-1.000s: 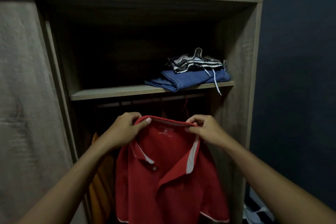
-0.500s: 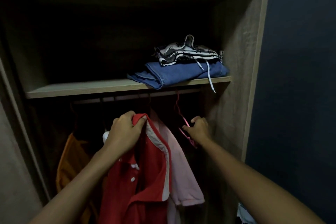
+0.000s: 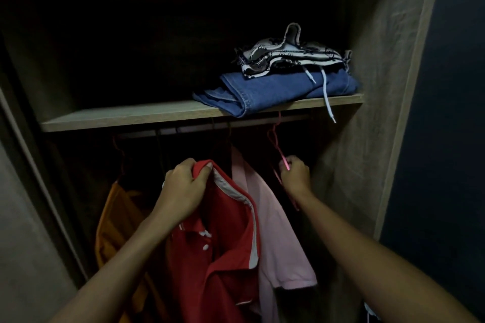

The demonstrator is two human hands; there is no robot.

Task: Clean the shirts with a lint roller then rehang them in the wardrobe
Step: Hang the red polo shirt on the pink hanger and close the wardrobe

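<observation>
My left hand [image 3: 183, 186] grips the red shirt [image 3: 223, 244] by its collar; my right hand [image 3: 295, 174] pinches the pink hanger [image 3: 278, 147] just beside it. I'd unhook it gently, then thread each shoulder.

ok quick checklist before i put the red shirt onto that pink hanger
1. Red shirt held firmly: ok, left hand grips its collar.
2. Pink hanger in hand: ok, right hand is closed on it.
3. Hanger empty: ok, no garment shows on it.
4. Hanger off the rail: not ok, its hook reaches up to the rail.
5. Space to rehang: ok, there is a gap right of the pink shirt.
6. Shirt lint-free: cannot tell, too dark.
</observation>
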